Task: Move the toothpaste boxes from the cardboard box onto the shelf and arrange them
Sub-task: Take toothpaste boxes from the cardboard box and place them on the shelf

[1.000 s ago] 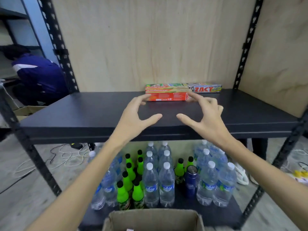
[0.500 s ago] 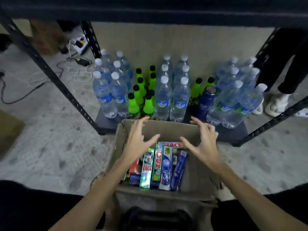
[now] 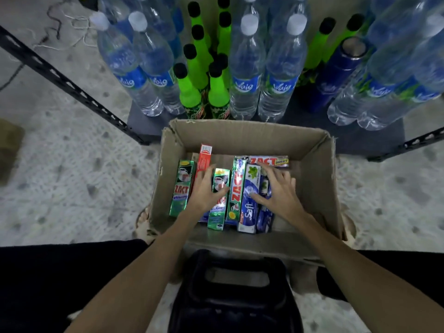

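**Both hands down in the box, choosing the next packs**

Head view: I'm looking straight down into the cardboard box [image 3: 242, 137], and both hands are reaching onto the toothpaste boxes. They're lying flat, side by side, long axes running away from me, the same line as my forearms, so fingers are pointing along them, not across. My left hand [image 3: 206, 189] is resting spread on the green Zact Whitening pack [image 3: 219, 210], thumb touching its face, fingers toward the red carton [image 3: 204, 157]; I can't tell whether anything is pinched. My right hand [image 3: 276, 191] is lying splayed over the blue Safi box [image 3: 249, 205], gripping nothing yet. One Zact Smokers pack [image 3: 269, 161] is lying crosswise just beyond the right fingertips. Water bottles [image 3: 245, 75] are standing on the bottom shelf behind the box. I judge each hand needs to straddle a pack's width to lift.
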Motion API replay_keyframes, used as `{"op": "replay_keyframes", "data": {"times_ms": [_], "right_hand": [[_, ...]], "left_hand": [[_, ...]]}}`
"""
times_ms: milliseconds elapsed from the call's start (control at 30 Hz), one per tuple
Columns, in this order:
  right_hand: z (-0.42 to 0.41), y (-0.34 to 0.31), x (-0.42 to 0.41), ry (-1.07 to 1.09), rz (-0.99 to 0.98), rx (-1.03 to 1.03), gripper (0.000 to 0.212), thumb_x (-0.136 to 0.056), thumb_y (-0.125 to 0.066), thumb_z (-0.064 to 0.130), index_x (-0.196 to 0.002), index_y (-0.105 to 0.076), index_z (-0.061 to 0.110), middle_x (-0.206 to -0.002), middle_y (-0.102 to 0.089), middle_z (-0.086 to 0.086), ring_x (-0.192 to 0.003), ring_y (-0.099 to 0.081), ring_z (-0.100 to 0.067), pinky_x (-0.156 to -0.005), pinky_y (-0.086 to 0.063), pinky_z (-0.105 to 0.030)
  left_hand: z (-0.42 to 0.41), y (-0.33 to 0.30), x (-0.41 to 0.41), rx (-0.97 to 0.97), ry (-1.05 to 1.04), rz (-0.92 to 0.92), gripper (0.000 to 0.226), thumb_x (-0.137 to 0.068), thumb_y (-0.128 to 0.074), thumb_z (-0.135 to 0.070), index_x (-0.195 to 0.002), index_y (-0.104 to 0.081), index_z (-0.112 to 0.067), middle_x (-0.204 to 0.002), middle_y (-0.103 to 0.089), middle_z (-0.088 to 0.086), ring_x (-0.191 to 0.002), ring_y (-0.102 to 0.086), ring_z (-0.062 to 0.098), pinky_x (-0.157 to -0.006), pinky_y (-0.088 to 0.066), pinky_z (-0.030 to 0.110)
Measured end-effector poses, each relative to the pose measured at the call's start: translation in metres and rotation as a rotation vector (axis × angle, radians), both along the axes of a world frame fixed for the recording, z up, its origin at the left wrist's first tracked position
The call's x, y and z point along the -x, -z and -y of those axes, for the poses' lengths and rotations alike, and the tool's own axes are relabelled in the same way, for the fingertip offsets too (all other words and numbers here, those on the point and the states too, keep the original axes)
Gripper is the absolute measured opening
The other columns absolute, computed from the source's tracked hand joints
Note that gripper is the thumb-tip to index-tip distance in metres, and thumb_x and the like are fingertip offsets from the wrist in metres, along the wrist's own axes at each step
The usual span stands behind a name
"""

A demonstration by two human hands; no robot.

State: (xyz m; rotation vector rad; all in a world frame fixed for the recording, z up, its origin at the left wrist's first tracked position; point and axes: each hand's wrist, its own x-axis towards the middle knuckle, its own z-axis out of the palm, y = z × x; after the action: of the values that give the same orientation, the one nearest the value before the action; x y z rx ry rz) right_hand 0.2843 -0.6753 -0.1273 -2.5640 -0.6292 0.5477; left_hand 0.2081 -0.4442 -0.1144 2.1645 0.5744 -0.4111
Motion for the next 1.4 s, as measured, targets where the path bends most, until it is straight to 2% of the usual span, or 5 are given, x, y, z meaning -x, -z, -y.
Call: {"op": "replay_keyframes", "data": {"times_ms": [433,767,1000,1133,1400], "right_hand": [[-0.061,0.004,-0.072,-0.517,-0.008,0.088,0.083,-0.078,-0.079,0.052,-0.148,-0.036,0.043,-0.158,-0.036,0.006,-0.136,-0.023,-0.025,-0.094,-0.022,-0.034],[-0.022,-0.001,-0.069,-0.375,-0.215,0.047,0.082,-0.062,-0.086,0.062,-0.129,-0.042,0.046,-0.124,-0.046,0.015,-0.113,-0.028,-0.018,-0.090,-0.029,-0.040],[-0.008,-0.016,-0.067,-0.370,-0.259,0.169,0.084,-0.057,-0.085,0.070,-0.129,-0.055,0.039,-0.128,-0.046,0.004,-0.121,-0.031,-0.018,-0.105,-0.033,-0.041],[0.007,-0.029,-0.061,-0.242,-0.280,0.073,0.068,-0.057,-0.089,0.062,-0.116,-0.058,0.048,-0.117,-0.034,0.005,-0.113,-0.025,-0.015,-0.099,-0.029,-0.035],[0.063,-0.110,-0.061,0.039,-0.151,-0.221,0.060,-0.064,-0.090,0.052,-0.116,-0.060,0.056,-0.110,-0.050,0.012,-0.117,-0.036,-0.014,-0.096,-0.017,-0.019]], "left_hand": [[0.001,0.026,-0.005,0.144,-0.035,-0.034,0.098,-0.085,-0.082,-0.025,-0.159,-0.018,-0.027,-0.160,-0.037,0.006,-0.146,-0.038,0.025,-0.118,-0.037,0.049],[-0.010,0.010,-0.008,0.384,-0.020,0.041,0.052,-0.098,-0.067,-0.017,-0.141,-0.040,-0.032,-0.120,-0.058,0.008,-0.109,-0.064,0.028,-0.092,-0.059,0.043],[-0.026,-0.019,-0.020,0.374,0.074,0.053,0.059,-0.100,-0.063,-0.024,-0.148,-0.039,-0.049,-0.155,-0.032,-0.028,-0.143,-0.043,0.023,-0.114,-0.042,0.053],[-0.045,-0.050,-0.025,0.409,0.018,0.111,0.052,-0.104,-0.058,-0.017,-0.149,-0.044,-0.038,-0.146,-0.049,-0.012,-0.124,-0.060,0.006,-0.088,-0.057,0.023],[-0.063,-0.115,-0.024,0.525,-0.084,0.236,0.039,-0.095,-0.071,-0.025,-0.132,-0.060,-0.031,-0.151,-0.039,-0.006,-0.116,-0.069,0.024,-0.083,-0.062,0.049]]}}
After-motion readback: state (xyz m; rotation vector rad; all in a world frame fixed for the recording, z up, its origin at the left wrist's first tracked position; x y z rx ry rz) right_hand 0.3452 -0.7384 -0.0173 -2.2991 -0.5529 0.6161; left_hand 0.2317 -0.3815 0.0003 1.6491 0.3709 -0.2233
